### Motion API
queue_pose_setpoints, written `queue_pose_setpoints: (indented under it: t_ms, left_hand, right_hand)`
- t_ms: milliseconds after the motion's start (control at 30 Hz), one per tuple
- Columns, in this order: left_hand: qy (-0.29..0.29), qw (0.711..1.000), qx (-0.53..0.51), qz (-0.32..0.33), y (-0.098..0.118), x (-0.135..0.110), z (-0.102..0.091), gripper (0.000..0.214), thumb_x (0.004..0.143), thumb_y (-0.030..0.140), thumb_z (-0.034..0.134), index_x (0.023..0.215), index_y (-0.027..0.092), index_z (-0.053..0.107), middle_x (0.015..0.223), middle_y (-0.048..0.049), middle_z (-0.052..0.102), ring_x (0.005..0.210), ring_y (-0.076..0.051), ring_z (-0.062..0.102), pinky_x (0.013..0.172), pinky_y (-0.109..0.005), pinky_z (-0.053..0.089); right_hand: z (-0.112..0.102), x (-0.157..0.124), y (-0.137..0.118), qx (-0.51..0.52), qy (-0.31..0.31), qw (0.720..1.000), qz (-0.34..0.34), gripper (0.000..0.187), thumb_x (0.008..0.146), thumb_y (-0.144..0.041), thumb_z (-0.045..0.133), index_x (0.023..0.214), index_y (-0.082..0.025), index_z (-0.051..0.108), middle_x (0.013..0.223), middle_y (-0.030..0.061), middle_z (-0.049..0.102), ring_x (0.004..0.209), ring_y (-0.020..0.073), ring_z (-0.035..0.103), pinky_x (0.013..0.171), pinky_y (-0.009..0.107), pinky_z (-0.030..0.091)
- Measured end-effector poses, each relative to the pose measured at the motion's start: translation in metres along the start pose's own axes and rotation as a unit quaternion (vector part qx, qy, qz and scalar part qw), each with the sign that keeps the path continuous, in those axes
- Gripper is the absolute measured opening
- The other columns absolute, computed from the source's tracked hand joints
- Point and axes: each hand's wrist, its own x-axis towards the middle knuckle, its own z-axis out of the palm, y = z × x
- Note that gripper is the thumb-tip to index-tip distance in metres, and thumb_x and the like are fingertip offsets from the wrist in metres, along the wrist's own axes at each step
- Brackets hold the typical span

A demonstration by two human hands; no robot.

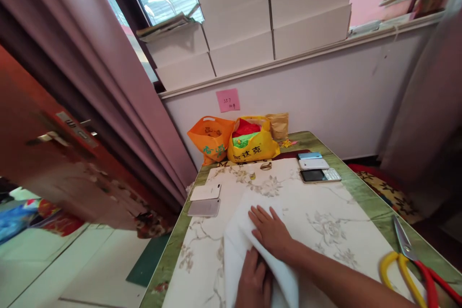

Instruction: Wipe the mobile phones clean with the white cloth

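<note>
A folded piece of white fabric lies on a floral-patterned sheet spread over the green table. My right hand lies flat on the fabric with its fingers stretched out, pressing it down. My left hand rests just below it at the bottom edge of the view, palm down on the same fabric, fingers together and flat. Neither hand grips anything.
Yellow-and-red scissors lie at the table's right edge. Two phones sit at the left, several more devices at the back right. Orange and yellow bags stand against the wall. White boxes are stacked on the sill.
</note>
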Motion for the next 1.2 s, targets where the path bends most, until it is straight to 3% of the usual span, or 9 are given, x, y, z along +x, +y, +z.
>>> queue_pose_setpoints:
  t_ms: [100, 200, 400, 500, 633, 833, 967, 1100, 1200]
  left_hand:
    - [-0.003, 1.000, -0.004, -0.016, 0.015, 0.005, -0.012, 0.057, 0.084, 0.012, 0.048, 0.140, 0.024, 0.047, 0.147, -0.0114, 0.043, 0.136, -0.029, 0.041, 0.109, -0.049, 0.044]
    - [0.001, 1.000, -0.011, -0.019, 0.030, 0.009, -0.018, 0.056, 0.084, 0.007, 0.046, 0.138, 0.021, 0.048, 0.146, -0.0128, 0.044, 0.136, -0.028, 0.040, 0.110, -0.051, 0.042]
    - [-0.013, 0.999, -0.015, -0.041, 0.041, 0.013, -0.023, 0.037, 0.087, 0.010, 0.047, 0.121, 0.019, 0.060, 0.129, -0.0119, 0.057, 0.129, -0.026, 0.047, 0.108, -0.049, 0.045]
    - [-0.013, 0.999, -0.025, -0.033, 0.042, 0.012, -0.025, 0.036, 0.087, 0.011, 0.050, 0.121, 0.018, 0.059, 0.133, -0.0114, 0.055, 0.132, -0.025, 0.045, 0.110, -0.047, 0.043]
    - [-0.019, 0.999, -0.009, -0.027, 0.044, 0.011, -0.026, 0.035, 0.088, 0.009, 0.048, 0.120, 0.018, 0.060, 0.132, -0.0120, 0.054, 0.130, -0.025, 0.046, 0.110, -0.050, 0.041]
    - [-0.025, 0.999, 0.005, -0.021, 0.046, 0.013, -0.023, 0.035, 0.090, 0.012, 0.047, 0.123, 0.020, 0.056, 0.133, -0.0113, 0.053, 0.126, -0.025, 0.048, 0.108, -0.051, 0.042]
    - [-0.023, 0.999, 0.034, -0.028, 0.047, 0.010, -0.018, 0.042, 0.091, 0.012, 0.044, 0.132, 0.019, 0.047, 0.140, -0.0129, 0.047, 0.131, -0.027, 0.044, 0.109, -0.052, 0.039]
    - [-0.009, 0.998, 0.055, -0.038, 0.045, 0.010, -0.017, 0.039, 0.090, 0.014, 0.046, 0.129, 0.020, 0.050, 0.133, -0.0114, 0.053, 0.124, -0.025, 0.050, 0.106, -0.048, 0.042]
    - [0.000, 0.996, 0.057, -0.072, 0.048, 0.020, -0.017, 0.022, 0.089, 0.019, 0.050, 0.110, 0.020, 0.060, 0.115, -0.0085, 0.061, 0.110, -0.023, 0.057, 0.097, -0.043, 0.047]
  right_hand:
    - [0.008, 0.027, -0.002, -0.021, 0.004, 0.998, 0.056, 0.054, 0.099, -0.038, 0.030, 0.150, -0.020, 0.031, 0.154, 0.0072, 0.030, 0.144, 0.0269, 0.024, 0.116, 0.056, 0.017]
    - [0.010, 0.024, 0.001, -0.030, 0.002, 0.999, 0.044, 0.056, 0.099, -0.040, 0.031, 0.149, -0.017, 0.031, 0.154, 0.0102, 0.029, 0.144, 0.0278, 0.022, 0.116, 0.057, 0.013]
    - [-0.008, -0.040, 0.020, 0.034, -0.042, 0.985, -0.163, 0.049, 0.102, -0.040, 0.025, 0.150, -0.032, 0.025, 0.155, -0.0027, 0.030, 0.144, 0.0204, 0.022, 0.119, 0.049, 0.009]
    - [-0.020, -0.068, 0.028, 0.053, -0.072, 0.977, -0.194, 0.051, 0.102, -0.040, 0.027, 0.152, -0.034, 0.017, 0.156, -0.0050, 0.027, 0.145, 0.0187, 0.021, 0.119, 0.044, 0.009]
    - [-0.025, -0.074, 0.026, 0.031, -0.072, 0.986, -0.149, 0.051, 0.102, -0.040, 0.026, 0.152, -0.034, 0.017, 0.157, -0.0056, 0.022, 0.145, 0.0197, 0.020, 0.119, 0.045, 0.008]
    - [-0.012, -0.024, 0.018, -0.020, -0.075, 0.995, -0.067, 0.050, 0.102, -0.042, 0.020, 0.149, -0.028, 0.031, 0.157, -0.0009, 0.027, 0.145, 0.0218, 0.021, 0.116, 0.051, 0.014]
    - [-0.009, -0.001, 0.020, -0.043, -0.045, 0.998, 0.011, 0.056, 0.101, -0.044, 0.021, 0.149, -0.018, 0.030, 0.156, 0.0056, 0.029, 0.144, 0.0249, 0.022, 0.114, 0.052, 0.020]
    - [-0.007, -0.021, 0.030, -0.075, 0.042, 0.994, 0.065, 0.057, 0.101, -0.042, 0.021, 0.148, -0.011, 0.032, 0.152, 0.0145, 0.035, 0.141, 0.0290, 0.028, 0.114, 0.058, 0.014]
    - [-0.009, -0.048, 0.039, -0.089, 0.098, 0.989, 0.059, 0.053, 0.100, -0.036, 0.023, 0.143, -0.011, 0.039, 0.148, 0.0173, 0.040, 0.140, 0.0309, 0.029, 0.113, 0.060, 0.006]
